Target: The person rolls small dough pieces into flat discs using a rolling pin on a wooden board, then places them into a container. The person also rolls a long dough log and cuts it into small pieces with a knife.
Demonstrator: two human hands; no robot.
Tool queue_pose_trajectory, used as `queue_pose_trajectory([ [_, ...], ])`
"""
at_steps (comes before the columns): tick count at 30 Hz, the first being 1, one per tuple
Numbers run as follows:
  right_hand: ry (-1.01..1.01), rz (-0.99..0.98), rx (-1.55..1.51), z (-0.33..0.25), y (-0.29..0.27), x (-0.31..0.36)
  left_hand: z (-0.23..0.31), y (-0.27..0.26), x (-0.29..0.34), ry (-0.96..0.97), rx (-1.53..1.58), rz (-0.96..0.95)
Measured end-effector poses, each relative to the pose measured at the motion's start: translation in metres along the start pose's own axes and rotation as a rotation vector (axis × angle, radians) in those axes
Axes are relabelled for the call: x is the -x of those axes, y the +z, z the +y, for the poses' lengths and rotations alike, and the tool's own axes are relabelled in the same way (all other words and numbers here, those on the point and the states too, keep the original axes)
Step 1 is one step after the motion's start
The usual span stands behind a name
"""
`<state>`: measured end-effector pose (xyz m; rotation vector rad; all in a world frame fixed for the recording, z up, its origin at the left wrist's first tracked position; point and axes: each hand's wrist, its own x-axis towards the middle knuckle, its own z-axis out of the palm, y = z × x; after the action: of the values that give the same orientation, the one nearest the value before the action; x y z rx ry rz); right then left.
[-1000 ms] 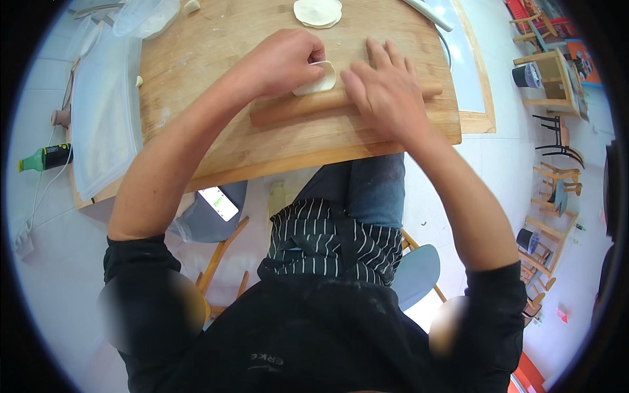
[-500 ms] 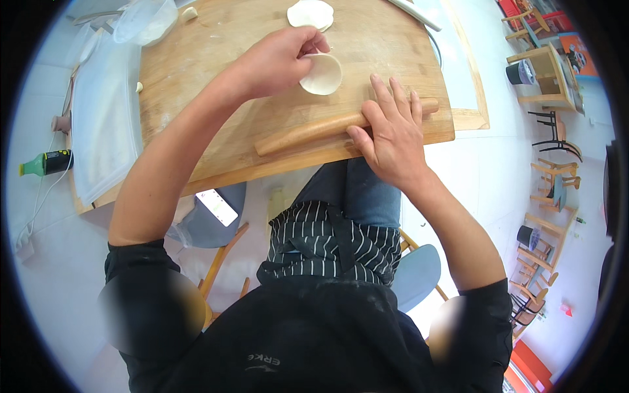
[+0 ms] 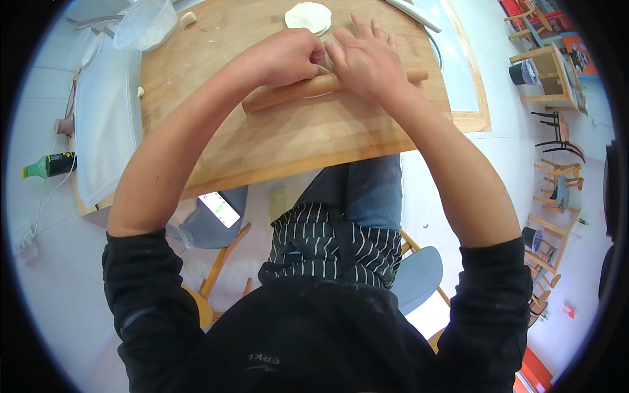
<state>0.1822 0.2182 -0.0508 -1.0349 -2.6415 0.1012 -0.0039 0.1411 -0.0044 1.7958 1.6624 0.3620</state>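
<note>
My left hand (image 3: 288, 57) is closed, its fingertips pinching the edge of a thin round dough wrapper (image 3: 323, 69). Across that wrapper lies a wooden rolling pin (image 3: 272, 98), covering most of it. My right hand (image 3: 368, 60) presses on the pin right of the wrapper, palm down with fingers stretched forward and apart. Just beyond both hands, a small stack of pale rolled wrappers (image 3: 308, 18) rests on the wooden board (image 3: 262, 147).
Small dough pieces (image 3: 189, 18) sit at the board's far left, near a clear plastic bowl (image 3: 147, 26). A translucent sheet (image 3: 105, 124) covers the left side. A white-handled tool (image 3: 416, 14) lies far right. Below the board's front edge, a phone (image 3: 219, 208) rests on a chair.
The rolling pin has moved away from me, from the board's near edge onto the wrapper, with my right hand on it. My left hand keeps its pinch on the wrapper.
</note>
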Motion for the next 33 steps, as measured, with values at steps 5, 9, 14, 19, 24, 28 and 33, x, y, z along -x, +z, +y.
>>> queue_pose_trajectory([
  [5,-0.121,-0.047,0.019,-0.009,-0.039,0.101,-0.005,0.014,0.016,0.106,0.314,0.218],
  [9,-0.125,-0.003,0.003,-0.009,-0.040,0.116,-0.008,0.023,0.025,0.070,0.228,0.204],
  [14,-0.085,-0.042,0.047,0.002,-0.009,0.036,-0.010,0.016,0.014,0.021,0.059,0.140],
  [19,-0.008,-0.068,-0.019,0.007,0.007,-0.018,-0.011,0.000,-0.001,-0.070,0.057,0.044],
  [24,-0.083,0.005,0.001,-0.008,-0.016,0.018,-0.007,0.000,0.002,0.074,-0.009,0.075],
  [28,-0.075,0.076,-0.077,-0.016,-0.034,0.103,-0.013,-0.002,0.018,0.168,0.274,0.188],
  [33,-0.078,0.097,-0.094,-0.013,-0.029,0.125,-0.036,-0.025,-0.006,-0.155,0.577,0.496],
])
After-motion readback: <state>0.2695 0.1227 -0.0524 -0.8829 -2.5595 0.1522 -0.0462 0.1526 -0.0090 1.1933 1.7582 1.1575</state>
